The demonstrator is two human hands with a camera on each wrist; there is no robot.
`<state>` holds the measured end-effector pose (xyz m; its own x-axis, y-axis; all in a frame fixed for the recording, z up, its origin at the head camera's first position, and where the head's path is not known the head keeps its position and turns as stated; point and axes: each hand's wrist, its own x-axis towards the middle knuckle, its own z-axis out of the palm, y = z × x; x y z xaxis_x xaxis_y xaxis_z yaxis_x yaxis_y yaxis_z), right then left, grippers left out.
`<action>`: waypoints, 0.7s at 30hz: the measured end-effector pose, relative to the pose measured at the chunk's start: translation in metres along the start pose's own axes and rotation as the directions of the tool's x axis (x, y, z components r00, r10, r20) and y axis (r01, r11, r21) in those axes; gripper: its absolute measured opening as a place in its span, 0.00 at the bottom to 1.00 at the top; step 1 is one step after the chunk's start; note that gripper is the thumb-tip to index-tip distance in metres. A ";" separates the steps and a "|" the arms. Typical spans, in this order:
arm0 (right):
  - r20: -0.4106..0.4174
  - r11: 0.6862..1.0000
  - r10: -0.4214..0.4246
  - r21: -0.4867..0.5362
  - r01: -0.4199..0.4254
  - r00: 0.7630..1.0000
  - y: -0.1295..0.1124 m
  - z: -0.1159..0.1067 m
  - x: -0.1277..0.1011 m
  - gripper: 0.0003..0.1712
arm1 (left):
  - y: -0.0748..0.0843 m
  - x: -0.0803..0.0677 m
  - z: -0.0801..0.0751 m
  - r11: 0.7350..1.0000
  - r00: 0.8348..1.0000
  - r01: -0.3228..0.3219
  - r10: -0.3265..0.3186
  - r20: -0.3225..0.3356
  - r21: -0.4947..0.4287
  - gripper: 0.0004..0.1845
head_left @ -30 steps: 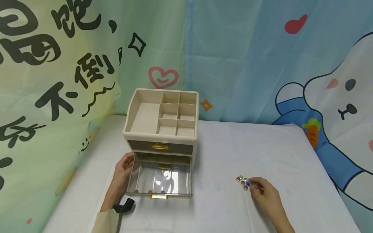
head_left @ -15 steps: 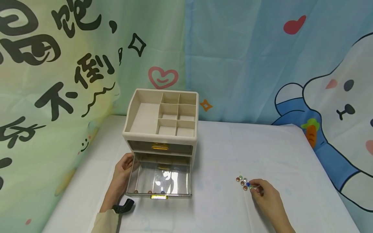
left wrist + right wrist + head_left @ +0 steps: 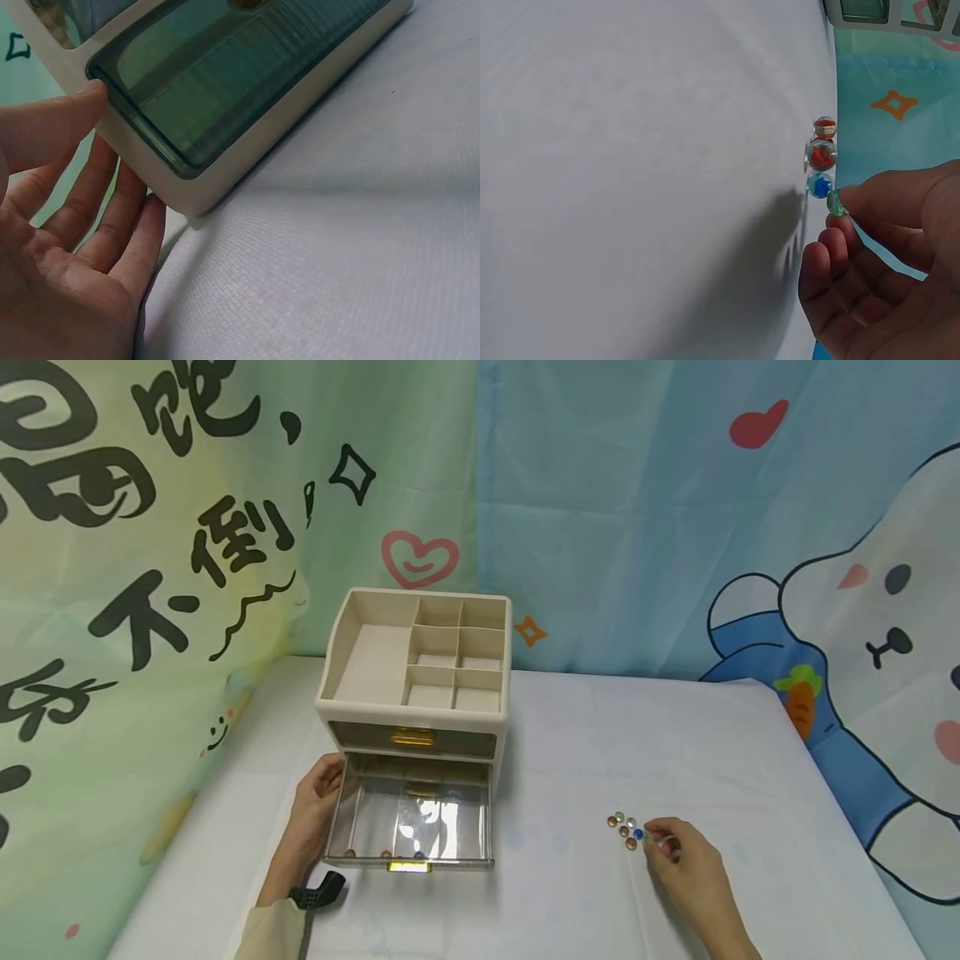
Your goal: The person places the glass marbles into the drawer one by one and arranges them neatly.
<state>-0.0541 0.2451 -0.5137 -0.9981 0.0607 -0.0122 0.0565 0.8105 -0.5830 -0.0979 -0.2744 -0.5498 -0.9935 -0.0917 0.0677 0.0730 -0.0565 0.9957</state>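
A cream desktop organizer (image 3: 412, 716) stands on the white cloth with its lower clear drawer (image 3: 457, 863) pulled out. Several marbles, one of them brown (image 3: 386, 853), lie along the drawer's front inside. My left hand (image 3: 313, 802) grips the organizer's left side; in the left wrist view its thumb (image 3: 90, 101) lies on the front edge and the fingers lie along the side. On the right, my right hand (image 3: 690, 868) pinches a green marble (image 3: 836, 203) between thumb and finger. Beside it on the cloth sit several loose marbles, including a blue one (image 3: 638, 833) and brownish ones (image 3: 631, 843).
Above the pulled-out drawer is a closed upper drawer with a gold handle (image 3: 412, 738). The organizer's top has a divided tray (image 3: 375, 660). A printed curtain (image 3: 600, 527) hangs behind the table (image 3: 570, 760). A black strap (image 3: 318, 891) is on the left wrist.
The right hand has shifted very slightly at the right edge of the marble group, with the green marble at its fingertips. The left hand, organizer and drawer stay in place.
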 end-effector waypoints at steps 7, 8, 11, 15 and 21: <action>-0.047 1.000 -0.019 0.008 0.020 0.999 -0.011 -0.001 0.001 0.11 | 0.000 0.000 0.000 1.000 1.000 0.004 -0.004 0.000 0.011 0.18; -0.058 0.999 -0.027 0.015 0.028 0.998 -0.013 -0.001 0.002 0.11 | 0.000 0.001 -0.001 1.000 1.000 0.004 -0.004 0.000 0.014 0.18; -0.081 0.997 -0.057 0.043 0.060 0.995 -0.020 -0.001 0.004 0.11 | 0.000 0.001 -0.001 1.000 1.000 0.005 -0.005 0.001 0.018 0.18; -0.067 0.992 -0.083 0.088 0.089 0.994 -0.031 -0.001 0.008 0.12 | 0.001 0.001 -0.001 1.000 1.000 0.006 -0.006 -0.001 0.016 0.18; -0.026 0.979 -0.114 0.167 0.116 0.993 -0.052 -0.002 0.015 0.11 | -0.001 0.000 -0.001 1.000 1.000 -0.009 0.008 0.002 0.004 0.18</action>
<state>-0.0718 0.2053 -0.4817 -0.9970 -0.0165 0.0754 -0.0652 0.7030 -0.7082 -0.0982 -0.2751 -0.5513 -0.9930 -0.0904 0.0762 0.0811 -0.0516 0.9954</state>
